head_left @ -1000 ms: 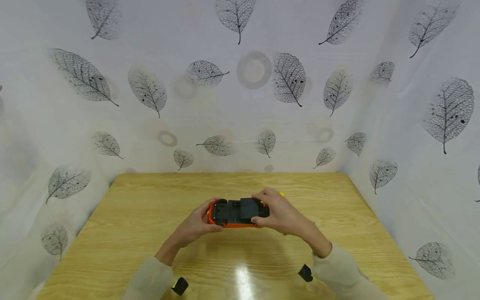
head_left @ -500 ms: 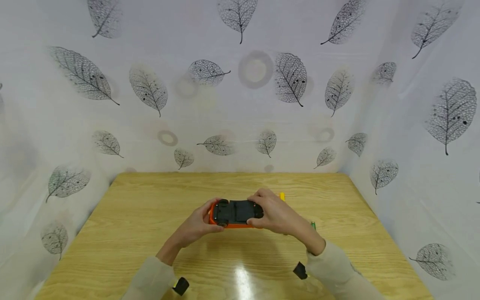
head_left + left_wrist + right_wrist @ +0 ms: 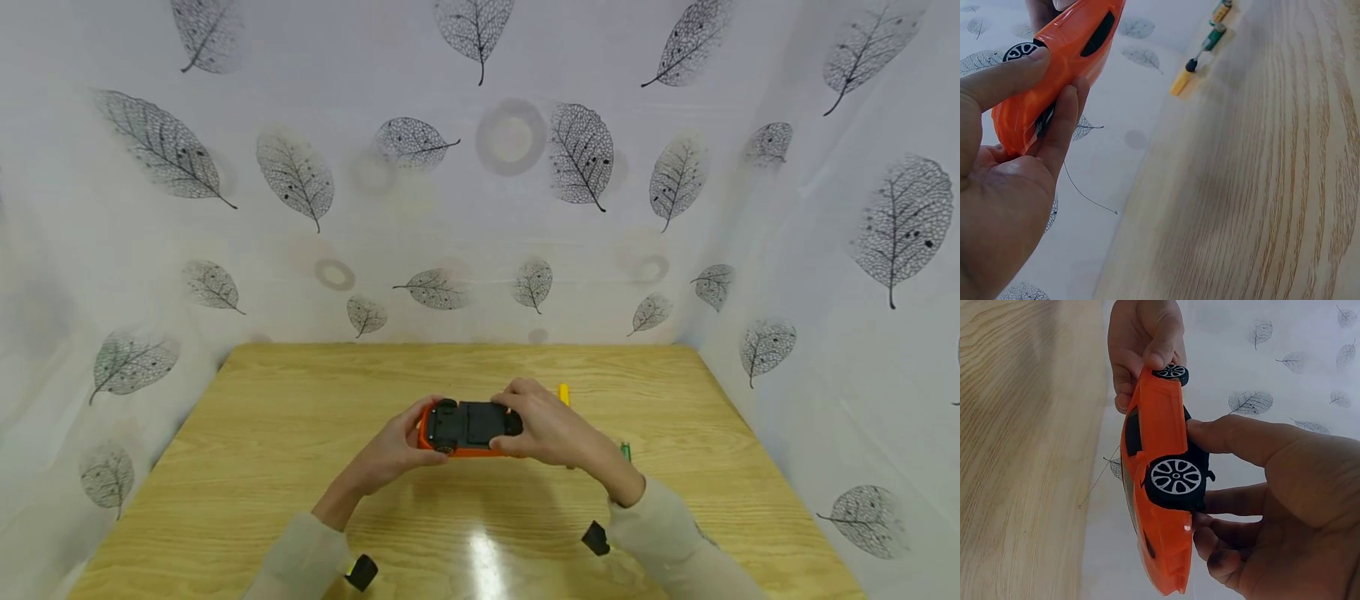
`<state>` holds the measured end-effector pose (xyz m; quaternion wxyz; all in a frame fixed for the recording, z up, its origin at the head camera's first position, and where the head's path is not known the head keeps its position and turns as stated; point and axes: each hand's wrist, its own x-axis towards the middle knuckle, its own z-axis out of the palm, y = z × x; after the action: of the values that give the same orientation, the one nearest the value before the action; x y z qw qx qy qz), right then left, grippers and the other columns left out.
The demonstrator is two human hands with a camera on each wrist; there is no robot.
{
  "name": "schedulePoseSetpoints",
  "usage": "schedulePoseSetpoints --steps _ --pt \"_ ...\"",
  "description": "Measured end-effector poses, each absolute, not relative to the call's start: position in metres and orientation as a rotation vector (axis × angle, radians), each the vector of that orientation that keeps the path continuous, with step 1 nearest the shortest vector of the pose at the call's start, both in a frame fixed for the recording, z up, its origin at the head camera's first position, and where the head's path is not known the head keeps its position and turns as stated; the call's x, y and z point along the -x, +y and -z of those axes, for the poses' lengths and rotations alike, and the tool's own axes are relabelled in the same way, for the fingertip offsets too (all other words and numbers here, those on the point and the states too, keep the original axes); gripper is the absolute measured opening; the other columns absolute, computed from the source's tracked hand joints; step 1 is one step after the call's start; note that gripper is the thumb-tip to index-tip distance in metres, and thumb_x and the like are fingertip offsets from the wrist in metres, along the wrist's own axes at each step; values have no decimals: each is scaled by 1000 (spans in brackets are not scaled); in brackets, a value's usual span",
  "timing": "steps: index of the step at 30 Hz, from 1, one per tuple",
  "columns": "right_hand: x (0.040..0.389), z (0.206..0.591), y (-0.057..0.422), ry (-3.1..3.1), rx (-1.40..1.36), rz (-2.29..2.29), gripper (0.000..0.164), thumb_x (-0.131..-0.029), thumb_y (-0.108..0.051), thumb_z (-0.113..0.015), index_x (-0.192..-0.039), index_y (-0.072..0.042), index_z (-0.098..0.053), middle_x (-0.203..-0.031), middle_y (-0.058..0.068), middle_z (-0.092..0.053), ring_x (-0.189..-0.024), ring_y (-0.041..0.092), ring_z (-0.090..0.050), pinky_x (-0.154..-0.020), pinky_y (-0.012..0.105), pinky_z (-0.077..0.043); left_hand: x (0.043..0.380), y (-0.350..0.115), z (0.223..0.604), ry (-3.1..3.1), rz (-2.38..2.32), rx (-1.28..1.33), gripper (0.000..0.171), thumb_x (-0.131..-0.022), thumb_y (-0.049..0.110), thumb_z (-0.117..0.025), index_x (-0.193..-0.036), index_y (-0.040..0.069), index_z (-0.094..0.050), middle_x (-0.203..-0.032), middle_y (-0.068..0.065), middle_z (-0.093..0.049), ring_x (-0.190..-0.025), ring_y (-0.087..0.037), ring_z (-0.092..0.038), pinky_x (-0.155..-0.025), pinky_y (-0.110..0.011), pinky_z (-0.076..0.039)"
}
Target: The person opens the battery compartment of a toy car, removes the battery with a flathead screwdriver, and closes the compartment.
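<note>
An orange toy car [image 3: 447, 423] is held above the table with its black underside facing up. My left hand [image 3: 390, 446] grips its left end, thumb on the near side and fingers on the far side; in the left wrist view the thumb lies by a wheel [image 3: 1022, 51]. At the other end my right hand [image 3: 551, 423] holds a flat black battery cover [image 3: 486, 422] against the underside, between thumb and fingers. The cover lies level with the chassis. In the right wrist view the right thumb touches the underside's edge near the spoked wheel [image 3: 1175, 476].
Beyond the right hand lies a yellow-handled screwdriver [image 3: 1181, 81] on the wooden table [image 3: 300, 383]. Green batteries [image 3: 1215, 37] lie near its tip, partly behind the right forearm in the head view. Leaf-printed white cloth [image 3: 480, 208] encloses the table's back and sides.
The black cover, earlier raised and tilted over the open recess, now lies flat on the car's underside. The right hand has shifted slightly left; the left hand has barely moved.
</note>
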<state>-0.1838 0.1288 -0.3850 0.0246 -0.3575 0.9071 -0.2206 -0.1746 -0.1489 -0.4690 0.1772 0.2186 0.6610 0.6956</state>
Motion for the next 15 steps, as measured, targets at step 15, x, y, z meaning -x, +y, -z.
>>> schedulePoseSetpoints --steps 15 --pt "184 387 128 2778 1133 694 54 -90 -32 -81 -132 -2 -68 -113 8 -59 -93 18 -51 -73 30 -48 175 -149 470 1862 -1970 -618 88 -89 -5 -76 -160 -1 -23 -158 -30 -32 -131 -30 -56 -99 -32 -55"
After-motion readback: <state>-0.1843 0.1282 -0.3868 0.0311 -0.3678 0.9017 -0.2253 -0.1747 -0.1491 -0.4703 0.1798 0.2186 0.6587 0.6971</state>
